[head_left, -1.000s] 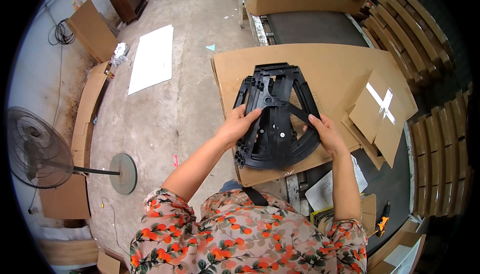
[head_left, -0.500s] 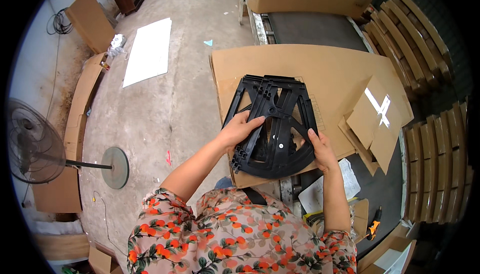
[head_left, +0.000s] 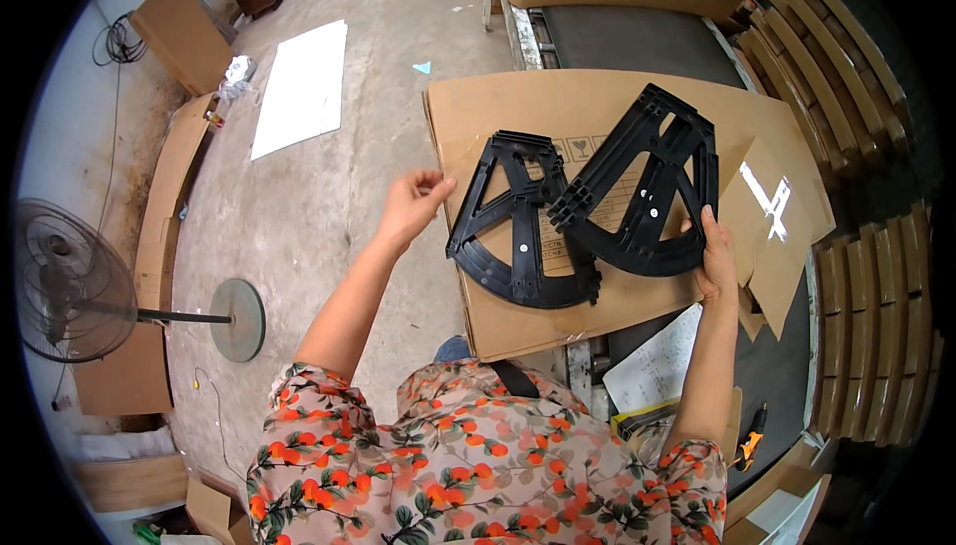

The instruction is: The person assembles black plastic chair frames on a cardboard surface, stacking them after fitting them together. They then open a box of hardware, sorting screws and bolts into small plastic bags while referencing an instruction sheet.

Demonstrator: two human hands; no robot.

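Observation:
Two black plastic fan-shaped frames with ribs and cut-outs are before me. The left frame (head_left: 524,231) lies on a large flat cardboard box (head_left: 637,311), its curved edge toward me. My right hand (head_left: 714,251) grips the other, right frame (head_left: 652,186) by its lower right corner, thumb on top. That frame is tilted, and its left corner overlaps the first one. My left hand (head_left: 414,208) hovers just left of the lying frame, apart from it, fingers curled in and nothing visible in them.
Folded cardboard (head_left: 759,216) with white tape sits at the box's right. A paper sheet (head_left: 652,361) and an orange-black power tool (head_left: 751,437) are nearer me on the dark belt (head_left: 787,346). Cardboard stacks (head_left: 866,326) line the right; a standing fan (head_left: 75,281) is at left.
The two frames, stacked together before, are now apart. My right hand has moved one up and to the right. My left hand has let go and drawn back left.

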